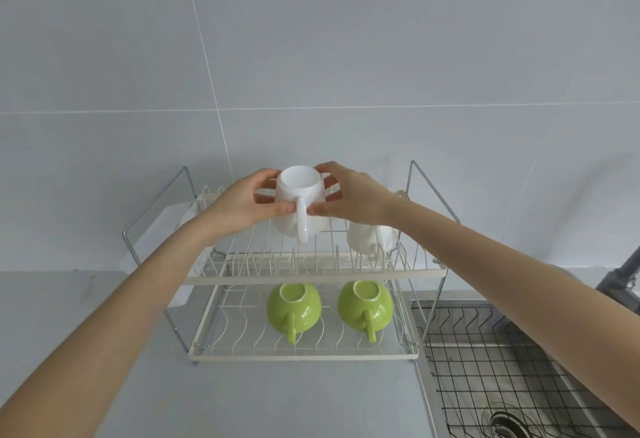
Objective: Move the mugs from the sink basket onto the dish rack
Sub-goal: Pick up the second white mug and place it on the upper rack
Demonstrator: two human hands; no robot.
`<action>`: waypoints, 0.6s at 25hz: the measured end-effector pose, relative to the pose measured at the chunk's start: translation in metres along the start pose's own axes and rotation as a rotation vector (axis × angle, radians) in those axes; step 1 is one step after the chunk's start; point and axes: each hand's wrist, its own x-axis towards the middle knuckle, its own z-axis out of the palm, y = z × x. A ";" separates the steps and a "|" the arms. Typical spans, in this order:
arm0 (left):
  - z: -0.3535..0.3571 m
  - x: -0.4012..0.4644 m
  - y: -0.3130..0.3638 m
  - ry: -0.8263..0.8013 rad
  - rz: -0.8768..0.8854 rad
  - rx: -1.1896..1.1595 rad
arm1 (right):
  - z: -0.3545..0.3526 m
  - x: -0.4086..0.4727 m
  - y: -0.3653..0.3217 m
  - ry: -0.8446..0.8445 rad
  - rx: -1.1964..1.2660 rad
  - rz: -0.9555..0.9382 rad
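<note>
A white mug point(298, 202) is upside down over the top tier of the two-tier dish rack point(311, 280), handle toward me. My left hand point(242, 207) grips its left side and my right hand point(349, 198) its right side. A second white mug point(369, 240) rests upside down on the top tier to the right, partly hidden by my right wrist. Two green mugs point(293, 309) point(365, 306) sit upside down on the lower tier, handles toward me. The black wire sink basket point(491, 368) at the lower right holds no mug that I can see.
The rack stands on a grey counter point(104, 316) against a tiled wall. The steel sink point(433, 403) lies to its right, with a drain point(505, 423) under the basket. A grey faucet pipe point(623, 275) is at the right edge.
</note>
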 end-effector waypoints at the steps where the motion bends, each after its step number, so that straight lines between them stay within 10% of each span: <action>1: 0.001 0.004 -0.007 -0.003 -0.018 0.014 | 0.004 0.008 0.003 -0.032 -0.043 0.008; 15: 0.012 0.026 -0.054 -0.139 -0.211 0.133 | 0.043 0.051 0.029 -0.235 -0.266 0.061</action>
